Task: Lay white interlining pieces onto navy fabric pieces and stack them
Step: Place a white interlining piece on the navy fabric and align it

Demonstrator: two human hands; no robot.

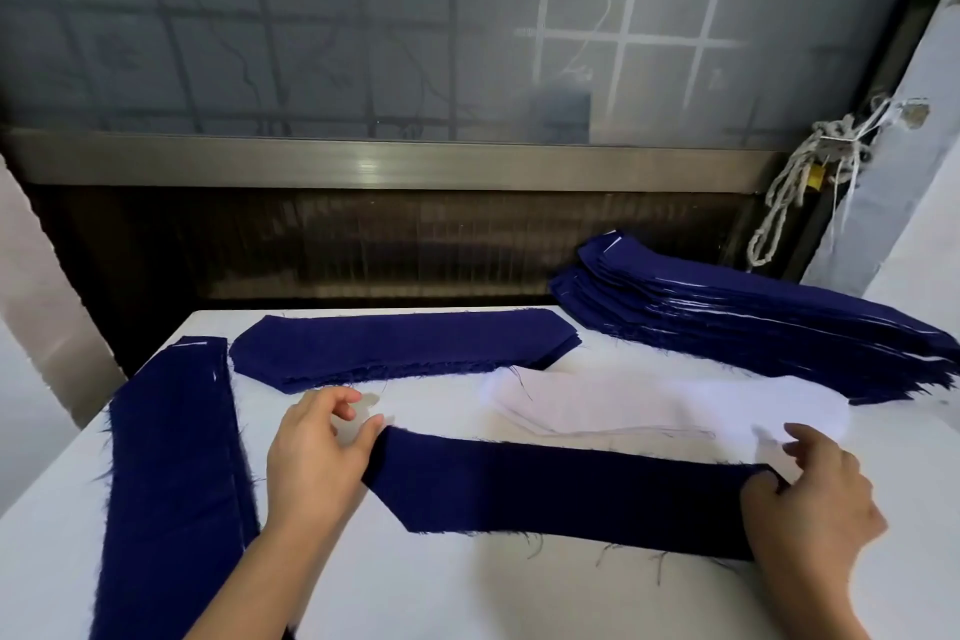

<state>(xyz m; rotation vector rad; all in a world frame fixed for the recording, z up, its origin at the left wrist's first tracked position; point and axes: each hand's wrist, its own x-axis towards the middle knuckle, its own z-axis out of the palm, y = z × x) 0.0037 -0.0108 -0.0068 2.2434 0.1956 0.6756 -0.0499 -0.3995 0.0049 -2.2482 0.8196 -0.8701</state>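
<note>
Surface (467, 587), white, w/ one navy piece (561, 489) stretched flat across it near front edge. Left hand (317, 457) pinched piece's left end, fingers curled. Right hand (810, 509) gripped its right end w/ thumb on top, other fingers loosely spread. White interlining (665, 405) lay flat just behind piece; whether right fingertips touched it, can't tell. Navy stacks sat around: left stack (176, 483) running front to back, far stack (405, 343) at centre, tall stack (753, 317) at far right. Frosted window (363, 16) stood behind; cord (789, 192) hung at right.
</note>
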